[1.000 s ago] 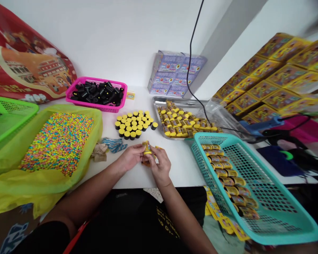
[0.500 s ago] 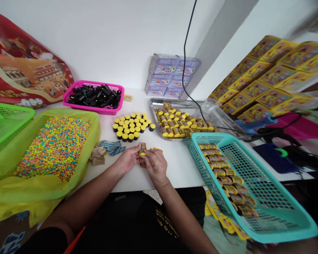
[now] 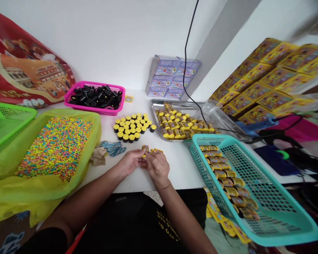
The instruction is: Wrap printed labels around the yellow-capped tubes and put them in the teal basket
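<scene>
My left hand and my right hand meet over the front of the white table, fingers closed around a small yellow canister with a printed label. My fingers cover much of it. Just behind my right hand lie yellow printed labels, partly hidden. Beyond my hands stands a cluster of black canisters with yellow lids, upright and close together. A blue striped cloth and a crumpled brown cloth lie left of my left hand.
At left is a yellow-lined bin of colourful candies; behind it, a pink basket of black canisters. A metal tray and a teal basket hold labelled canisters on the right. A black cable hangs over the tray. Yellow boxes are stacked far right.
The canister has tipped and sunk lower between my fingers, and my right hand has closed further over it. The whole view has shifted slightly.
</scene>
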A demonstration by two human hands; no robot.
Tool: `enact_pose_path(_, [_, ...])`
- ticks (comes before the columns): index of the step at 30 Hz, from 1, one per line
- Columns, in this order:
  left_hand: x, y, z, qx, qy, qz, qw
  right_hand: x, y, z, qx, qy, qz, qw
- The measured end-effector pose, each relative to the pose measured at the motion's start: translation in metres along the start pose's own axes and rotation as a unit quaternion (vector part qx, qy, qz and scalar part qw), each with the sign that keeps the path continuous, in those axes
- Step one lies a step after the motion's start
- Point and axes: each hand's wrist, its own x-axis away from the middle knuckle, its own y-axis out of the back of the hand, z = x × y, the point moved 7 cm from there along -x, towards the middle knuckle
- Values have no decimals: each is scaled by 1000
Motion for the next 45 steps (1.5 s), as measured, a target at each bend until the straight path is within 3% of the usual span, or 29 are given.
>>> enact_pose_path(4, [2, -6, -3, -3, -2, 29, 1000, 2, 4, -7, -25, -75, -22, 997])
enact_pose_path(6, [2, -8, -3, 1, 0, 40, 999, 1, 3, -6, -24, -73, -24, 997])
enact_pose_path(11, [0, -5, -6, 7, -24, 26, 999, -2, 3, -2, -11, -12, -19, 1000])
enact_pose_path(18, [0, -3, -3, -6, -24, 5, 1000, -3, 1, 12, 92, 94, 21, 991])
enact_pose_path(25, [-1, -3, -4, 16, -24, 13, 1000, -1, 4, -3, 12, -33, -10, 999])
enact_pose_path(33, [0, -3, -5, 32, -20, -4, 999, 2, 2, -4, 14, -16, 2, 1000])
enact_pose_path(39, [0, 3, -5, 38, -30, -51, 998, 3, -1, -2, 14, 6, -6, 1000])
enact_pose_path(45, [-2, 2, 0, 30, -5, -32, 999, 5, 1, -4, -16, -30, -22, 999])
